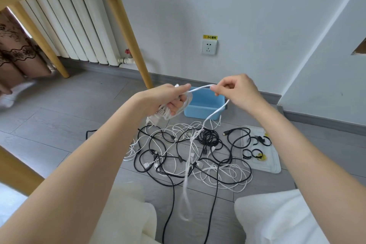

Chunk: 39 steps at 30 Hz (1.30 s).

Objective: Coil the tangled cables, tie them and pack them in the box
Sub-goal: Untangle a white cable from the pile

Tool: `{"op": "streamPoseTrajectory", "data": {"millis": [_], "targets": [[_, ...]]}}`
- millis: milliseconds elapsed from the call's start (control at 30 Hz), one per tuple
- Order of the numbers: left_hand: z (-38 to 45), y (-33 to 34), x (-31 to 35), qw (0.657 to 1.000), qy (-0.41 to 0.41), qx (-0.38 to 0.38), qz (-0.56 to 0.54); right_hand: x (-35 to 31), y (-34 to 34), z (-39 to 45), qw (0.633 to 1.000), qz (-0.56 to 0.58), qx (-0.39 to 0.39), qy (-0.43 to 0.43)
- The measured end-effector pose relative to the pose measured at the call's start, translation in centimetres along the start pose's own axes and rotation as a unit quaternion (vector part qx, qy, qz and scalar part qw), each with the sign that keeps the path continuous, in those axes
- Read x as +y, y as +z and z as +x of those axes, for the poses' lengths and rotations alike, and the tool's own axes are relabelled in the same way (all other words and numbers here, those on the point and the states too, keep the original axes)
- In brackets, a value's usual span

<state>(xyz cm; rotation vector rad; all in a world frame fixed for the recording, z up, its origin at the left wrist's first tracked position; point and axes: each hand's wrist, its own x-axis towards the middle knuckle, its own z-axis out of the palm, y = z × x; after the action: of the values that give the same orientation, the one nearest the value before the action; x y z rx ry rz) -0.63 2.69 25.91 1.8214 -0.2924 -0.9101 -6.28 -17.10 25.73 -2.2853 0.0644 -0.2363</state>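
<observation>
The left hand (170, 98) gripped a small coil of the white cable (200, 89), and the right hand (237, 90) pinched its next length. Each new loop should match the coil, without twist. The cable was flat and pale, its tail hanging into the tangle (190, 152) before the blue box (204, 105).

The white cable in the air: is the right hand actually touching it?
Touching. In the head view the right hand pinches the white cable between thumb and fingertip, with the strand running on to the left hand.
</observation>
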Motion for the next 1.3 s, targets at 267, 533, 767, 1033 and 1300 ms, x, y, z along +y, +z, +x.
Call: {"op": "streamPoseTrajectory", "data": {"millis": [267, 533, 767, 1033, 1300], "targets": [[-0.8, 1.6, 1.5, 0.98, 0.056, -0.177, -0.074, 1.5, -0.2, 0.2, 0.981, -0.191, 0.033, -0.028], [-0.9, -0.2, 1.9, 0.964, 0.082, -0.096, -0.233, 1.3, -0.5, -0.2, 0.984, 0.149, -0.019, 0.092], [-0.2, -0.9, 0.3, 0.981, 0.016, 0.009, -0.194, 1.0, -1.3, -0.5, 0.965, 0.205, -0.043, 0.158], [0.7, -2.2, -1.8, 0.982, -0.039, 0.078, -0.168, 0.6, -0.7, 0.1, 0.96, 0.168, 0.17, 0.147], [1.1, -2.9, -2.8, 0.976, -0.039, 0.081, -0.196, 0.6, -1.6, 0.4, 0.883, 0.359, 0.235, 0.191]]}}
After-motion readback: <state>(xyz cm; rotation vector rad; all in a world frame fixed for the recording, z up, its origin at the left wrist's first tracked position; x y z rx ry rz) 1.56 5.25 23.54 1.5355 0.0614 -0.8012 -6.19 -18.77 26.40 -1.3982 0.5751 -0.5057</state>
